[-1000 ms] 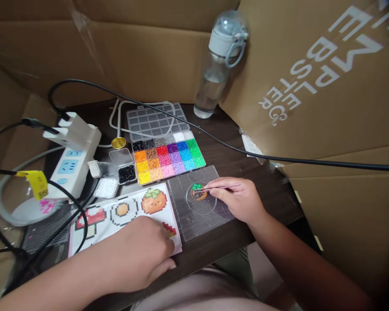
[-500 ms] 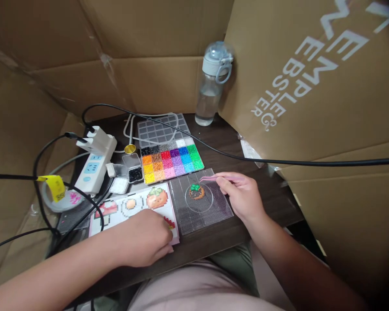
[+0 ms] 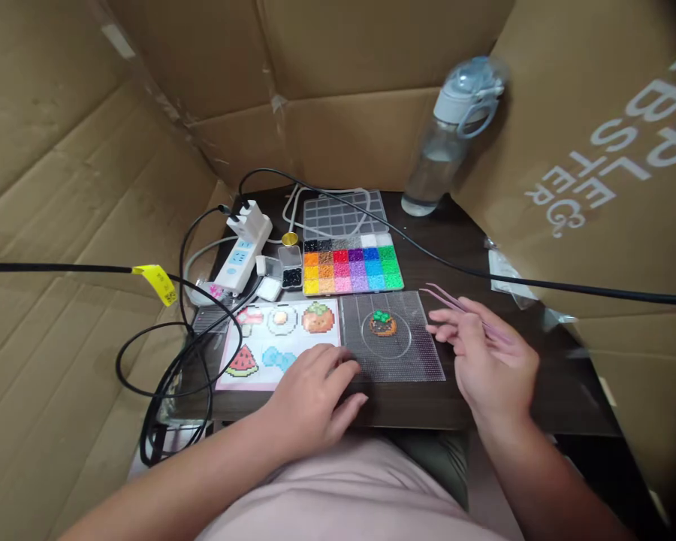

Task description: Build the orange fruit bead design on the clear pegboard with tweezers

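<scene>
My right hand [image 3: 493, 361] holds pink tweezers [image 3: 456, 302] loosely, fingers partly spread, just right of a clear pegboard [image 3: 391, 364]. On the pegboard sits a small bead figure [image 3: 382, 323], orange and brown with a green top, inside a round outline. My left hand [image 3: 315, 394] rests with fingers curled on the table's front edge, touching the lower right corner of a pattern sheet [image 3: 270, 346] with pixel pictures of a watermelon, an egg and a persimmon. A tray of coloured beads [image 3: 352, 267] lies behind the pegboard, its clear lid [image 3: 343, 214] open behind it.
A water bottle [image 3: 451, 143] stands at the back right. A white power strip [image 3: 241, 252] with plugs and black cables [image 3: 163, 361] crowds the left side. Small bead boxes [image 3: 285, 272] lie beside the tray. Cardboard walls [image 3: 61, 188] surround the dark table [image 3: 484, 248].
My right hand has drawn back right, off the pegboard, lifting the tweezers away from the bead figure. My left hand slid to the sheet's corner. The camera turned left.
</scene>
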The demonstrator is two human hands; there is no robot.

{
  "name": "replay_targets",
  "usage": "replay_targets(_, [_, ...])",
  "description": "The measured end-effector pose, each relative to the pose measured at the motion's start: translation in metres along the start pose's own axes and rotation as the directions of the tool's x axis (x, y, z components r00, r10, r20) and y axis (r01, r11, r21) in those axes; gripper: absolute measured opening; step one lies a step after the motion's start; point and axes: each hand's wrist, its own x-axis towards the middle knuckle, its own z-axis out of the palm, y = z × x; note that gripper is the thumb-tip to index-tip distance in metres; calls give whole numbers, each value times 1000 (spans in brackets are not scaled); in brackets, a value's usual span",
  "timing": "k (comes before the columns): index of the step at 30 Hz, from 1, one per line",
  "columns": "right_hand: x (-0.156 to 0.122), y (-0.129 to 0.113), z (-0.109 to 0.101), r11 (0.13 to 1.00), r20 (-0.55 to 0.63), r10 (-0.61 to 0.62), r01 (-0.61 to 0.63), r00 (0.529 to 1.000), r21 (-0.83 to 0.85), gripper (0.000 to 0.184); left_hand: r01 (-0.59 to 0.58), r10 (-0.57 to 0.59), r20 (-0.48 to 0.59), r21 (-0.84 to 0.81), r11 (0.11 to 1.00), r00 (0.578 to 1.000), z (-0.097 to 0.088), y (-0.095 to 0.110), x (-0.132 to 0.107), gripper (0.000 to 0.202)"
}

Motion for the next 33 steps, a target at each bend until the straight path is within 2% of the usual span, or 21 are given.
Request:
replay_targets(2, [-6,1,-5,986,77,-113,121,991,-111,28,28,-32,-107,-42,999,994,8,3,-3,31])
replay_targets(4, [-12,4,-12,929,179,-233,273,956,-251,32,46,-60,-183,-79,996,981,16,4,-5,34])
replay_targets(6, [-16,7,-19,818,298,-308,412,903,-401,34,61,-84,-225,-108,992,971,22,5,-7,36])
replay_targets(8, [-19,8,-22,686,393,-335,508,856,-521,34,65,-93,-241,-122,990,966,27,6,-8,36])
replay_targets(11, [-24,8,-22,549,462,-345,574,817,-607,37,49,-81,-246,-136,989,966,31,7,-10,38])
replay_targets(14, [-28,6,-18,503,481,-324,578,815,-642,38,30,-69,-246,-160,987,967,34,8,-13,37])
replay_targets(19, [-33,5,-17,508,470,-284,547,836,-666,36,100,-143,-220,-193,976,965,33,4,-16,34])
replay_targets(24, [-34,4,-18,554,442,-238,495,865,-670,35,84,-134,-178,-262,961,975,32,1,-14,31])
replay_targets(27, [-34,3,-19,619,400,-218,443,890,-648,34,108,-169,-153,-345,932,974,30,2,-12,28])
replay_targets(33, [-39,8,-18,784,229,-207,301,951,-543,32,148,-239,-111,-523,839,965,30,5,-12,24])
